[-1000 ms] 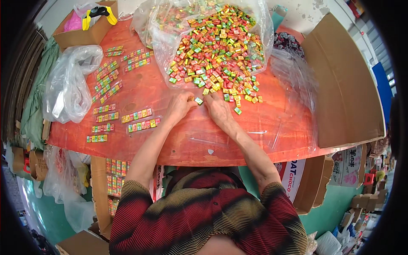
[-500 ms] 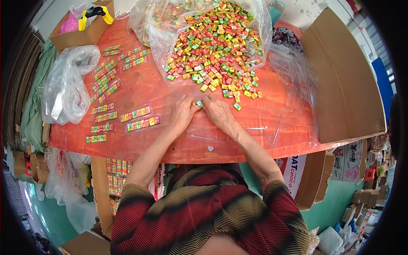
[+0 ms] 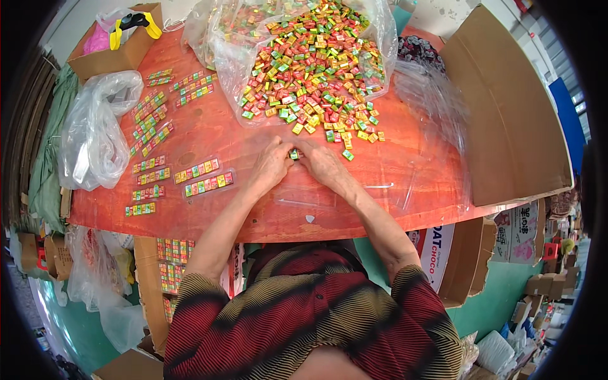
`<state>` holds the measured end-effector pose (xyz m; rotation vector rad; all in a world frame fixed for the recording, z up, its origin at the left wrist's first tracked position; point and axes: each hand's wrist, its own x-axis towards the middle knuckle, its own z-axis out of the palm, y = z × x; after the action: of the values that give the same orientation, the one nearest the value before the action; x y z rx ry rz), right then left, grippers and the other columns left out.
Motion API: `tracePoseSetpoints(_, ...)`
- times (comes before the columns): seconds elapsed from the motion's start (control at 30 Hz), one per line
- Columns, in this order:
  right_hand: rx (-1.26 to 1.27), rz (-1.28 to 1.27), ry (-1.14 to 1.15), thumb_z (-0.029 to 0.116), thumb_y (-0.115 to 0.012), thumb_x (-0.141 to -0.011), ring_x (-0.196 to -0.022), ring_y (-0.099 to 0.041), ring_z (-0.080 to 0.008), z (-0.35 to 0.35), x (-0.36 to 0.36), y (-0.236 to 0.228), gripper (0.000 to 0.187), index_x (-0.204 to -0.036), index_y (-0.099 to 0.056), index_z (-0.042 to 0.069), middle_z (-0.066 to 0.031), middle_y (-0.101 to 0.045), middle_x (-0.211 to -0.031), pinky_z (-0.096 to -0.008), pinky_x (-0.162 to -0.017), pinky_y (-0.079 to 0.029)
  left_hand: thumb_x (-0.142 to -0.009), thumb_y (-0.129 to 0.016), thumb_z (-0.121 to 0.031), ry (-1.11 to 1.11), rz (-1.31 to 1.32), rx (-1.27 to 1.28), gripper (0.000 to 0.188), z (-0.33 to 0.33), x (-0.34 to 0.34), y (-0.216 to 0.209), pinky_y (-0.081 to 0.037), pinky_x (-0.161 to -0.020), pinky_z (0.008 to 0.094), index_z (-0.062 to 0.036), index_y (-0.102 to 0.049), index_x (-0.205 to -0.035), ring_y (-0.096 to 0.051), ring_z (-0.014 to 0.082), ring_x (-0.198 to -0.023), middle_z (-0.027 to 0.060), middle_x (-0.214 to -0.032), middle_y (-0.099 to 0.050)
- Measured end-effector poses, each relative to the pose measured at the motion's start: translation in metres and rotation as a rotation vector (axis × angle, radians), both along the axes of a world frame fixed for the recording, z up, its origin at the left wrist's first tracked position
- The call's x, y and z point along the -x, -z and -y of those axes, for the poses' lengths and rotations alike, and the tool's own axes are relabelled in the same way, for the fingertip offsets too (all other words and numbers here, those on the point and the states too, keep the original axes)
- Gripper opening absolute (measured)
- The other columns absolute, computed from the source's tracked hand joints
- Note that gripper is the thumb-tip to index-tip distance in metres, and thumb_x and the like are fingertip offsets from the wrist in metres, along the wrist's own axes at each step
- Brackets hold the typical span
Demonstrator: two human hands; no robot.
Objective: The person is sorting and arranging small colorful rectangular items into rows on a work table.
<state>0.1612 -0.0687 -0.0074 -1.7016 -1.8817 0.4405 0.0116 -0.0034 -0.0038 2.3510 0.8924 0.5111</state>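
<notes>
Near the middle of the red table (image 3: 354, 218), my left hand (image 3: 272, 163) and my right hand (image 3: 323, 163) meet with their fingers bent inward. A small green-and-white wrapped block (image 3: 294, 154) shows between the fingertips, and both hands pinch it. Just beyond the fingers lies a big heap of small red, yellow and green blocks (image 3: 316, 69), spilling out of a clear plastic bag (image 3: 228, 63). One loose block (image 3: 348, 154) lies to the right of my right hand. Left of my left arm, similar blocks stand in a row in a clear tray (image 3: 209, 184).
More rows of blocks (image 3: 151, 176) lie at the left, beside a crumpled plastic bag (image 3: 95, 136). A carton (image 3: 117, 54) stands at the far left. Clear plastic sleeves (image 3: 434, 120) and a tall cardboard flap (image 3: 506, 114) bound the right. Below the edge, an open box (image 3: 149, 278) holds packed rows.
My fingers have drawn closer together around the small block. The whole view has shifted slightly, while the heap and the rows stay as they were.
</notes>
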Motion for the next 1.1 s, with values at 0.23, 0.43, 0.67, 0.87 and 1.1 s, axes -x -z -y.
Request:
tracePoseSetpoints(0.23, -0.065, 0.251, 0.371, 0.010, -0.057, -0.077, -0.075, -0.058, -0.0346, 0.039, -0.027, -0.020, 0.026, -0.102, -0.052, 0.005, -0.0169, -0.058, -0.083, -0.0428, -0.061, -0.047, -0.067, -0.069, -0.013, -0.003, 0.104, 0.040, 0.041, 0.010, -0.009, -0.007, -0.044, -0.075, 0.0404, -0.0065, -0.055, -0.105, -0.052, 0.0331, -0.088, 0.0150, -0.093, -0.049)
tracePoseSetpoints(0.43, -0.004, 0.242, 0.462, 0.008, -0.051, -0.078, -0.064, -0.059, -0.0378, 0.043, -0.026, -0.001, 0.012, -0.088, -0.052, 0.001, -0.0199, -0.057, -0.080, -0.0442, -0.053, -0.048, -0.066, -0.070, -0.014, 0.007, 0.129, -0.051, 0.034, 0.015, -0.027, 0.006, -0.044, -0.074, 0.0409, -0.0080, -0.060, -0.099, -0.052, 0.0328, -0.088, 0.0141, -0.094, -0.050)
tracePoseSetpoints(0.67, -0.094, 0.181, 0.471, 0.010, -0.053, -0.079, -0.070, -0.057, -0.0364, 0.020, -0.028, -0.019, 0.015, -0.092, -0.057, 0.004, -0.0173, -0.056, -0.082, -0.0445, -0.059, -0.046, -0.065, -0.070, -0.012, -0.022, 0.121, -0.066, 0.030, 0.016, -0.027, 0.009, -0.044, -0.073, 0.0409, -0.0088, -0.062, -0.095, -0.053, 0.0320, -0.087, 0.0131, -0.093, -0.050)
tracePoseSetpoints(0.87, -0.108, 0.272, 0.386, 0.010, -0.050, -0.081, -0.067, -0.058, -0.0347, 0.033, -0.045, -0.003, 0.017, -0.096, -0.057, 0.008, -0.0157, -0.056, -0.084, -0.0435, -0.056, -0.047, -0.064, -0.072, -0.015, 0.002, 0.119, -0.071, 0.032, 0.017, -0.028, 0.004, -0.044, -0.072, 0.0406, -0.0096, -0.063, -0.095, -0.053, 0.0313, -0.087, 0.0130, -0.092, -0.049)
tracePoseSetpoints(1.1, -0.086, 0.137, 0.393, 0.010, -0.054, -0.079, -0.072, -0.058, -0.0346, 0.043, -0.021, 0.000, 0.017, -0.096, -0.057, 0.008, -0.0156, -0.057, -0.085, -0.0425, -0.060, -0.047, -0.063, -0.073, -0.021, -0.024, 0.104, -0.122, 0.036, 0.021, -0.033, 0.003, -0.044, -0.072, 0.0399, -0.0114, -0.063, -0.097, -0.054, 0.0304, -0.086, 0.0129, -0.091, -0.049)
